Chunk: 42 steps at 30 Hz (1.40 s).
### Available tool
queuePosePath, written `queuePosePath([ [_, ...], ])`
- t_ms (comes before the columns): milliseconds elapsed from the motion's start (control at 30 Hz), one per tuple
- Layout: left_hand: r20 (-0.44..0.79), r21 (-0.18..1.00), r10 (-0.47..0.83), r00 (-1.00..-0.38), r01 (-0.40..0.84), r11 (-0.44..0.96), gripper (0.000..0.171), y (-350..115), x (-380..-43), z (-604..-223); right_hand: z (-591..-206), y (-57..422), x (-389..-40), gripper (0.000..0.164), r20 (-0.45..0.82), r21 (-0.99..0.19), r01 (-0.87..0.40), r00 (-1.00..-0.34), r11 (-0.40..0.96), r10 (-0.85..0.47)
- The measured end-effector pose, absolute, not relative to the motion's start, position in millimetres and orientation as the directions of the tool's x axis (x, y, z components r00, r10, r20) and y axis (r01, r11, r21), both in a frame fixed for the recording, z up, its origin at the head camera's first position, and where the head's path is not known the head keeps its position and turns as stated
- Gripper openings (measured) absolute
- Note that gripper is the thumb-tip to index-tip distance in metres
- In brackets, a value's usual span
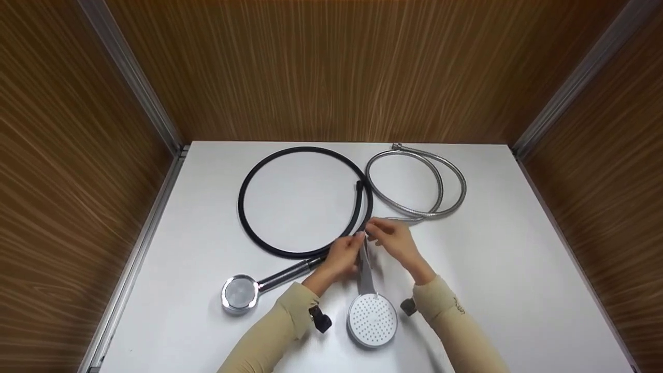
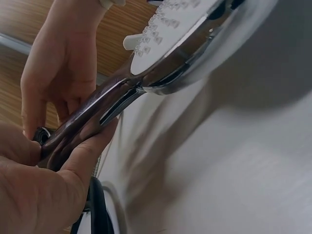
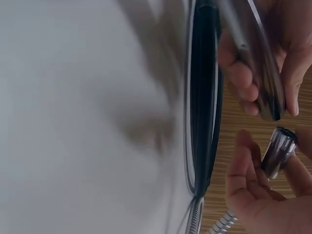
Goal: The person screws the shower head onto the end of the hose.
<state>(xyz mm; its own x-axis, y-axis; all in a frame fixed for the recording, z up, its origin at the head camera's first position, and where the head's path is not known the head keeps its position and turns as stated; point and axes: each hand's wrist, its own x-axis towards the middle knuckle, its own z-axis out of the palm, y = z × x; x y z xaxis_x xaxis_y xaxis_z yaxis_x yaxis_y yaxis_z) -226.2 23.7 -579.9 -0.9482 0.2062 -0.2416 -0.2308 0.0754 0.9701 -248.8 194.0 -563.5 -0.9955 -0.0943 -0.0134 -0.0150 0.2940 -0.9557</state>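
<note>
shower head (image 1: pixel 372 320) above table (image 1: pixel 518 259), handle (image 3: pixel 263 73) gripped by left hand (image 1: pixel 343 255); connector (image 3: pixel 279 153) pinched by right hand (image 1: pixel 396 242), near handle end but not touching. probably for joining: better to bring both into one straight line first, then turn softly, without force.

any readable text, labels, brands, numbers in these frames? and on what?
Right sleeve: small dark lettering by the cuff, too small and blurred to read.
Nothing else legible: I can make out no text on the white-faced shower head, metal hose, black hose or clear-faced shower head.
</note>
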Motion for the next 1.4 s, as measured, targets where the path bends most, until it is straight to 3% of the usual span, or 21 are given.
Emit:
queuePosePath([
  [133, -0.237, 0.972, 0.229, -0.944, -0.229, 0.060, 0.042, 24, -227, -580, -564, 186, -250, 0.035, -0.034, -0.989, 0.032, -0.999, 0.142, -0.008],
  [267, -0.216, 0.976, 0.229, -0.949, -0.201, 0.089, 0.043, 24, -228, -580, -564, 178, -251, 0.024, 0.029, -0.997, -0.029, -1.000, 0.078, 0.007],
  [433, -0.214, 0.977, 0.266, -0.940, -0.204, 0.067, 0.046, 22, -229, -580, -565, 173, -251, 0.025, 0.109, -0.990, -0.114, -0.992, 0.085, -0.063],
  [667, -0.183, 0.981, 0.314, -0.931, -0.155, 0.112, 0.048, 21, -231, -577, -564, 181, -250, 0.032, 0.100, -0.979, -0.127, -0.980, 0.156, -0.171],
  [900, -0.182, 0.982, 0.347, -0.920, -0.152, 0.112, 0.050, 25, -230, -577, -558, 190, -250, 0.048, 0.028, -0.998, -0.040, -0.977, 0.055, -0.210],
  [1233, -0.244, 0.969, 0.344, -0.907, -0.220, 0.110, 0.041, 28, -229, -581, -555, 191, -251, 0.061, -0.204, -0.979, 0.205, -0.977, -0.008, -0.054],
  [1400, -0.254, 0.966, 0.380, -0.890, -0.215, 0.142, 0.043, 25, -228, -579, -558, 197, -251, 0.052, -0.260, -0.963, 0.266, -0.960, -0.051, -0.109],
])
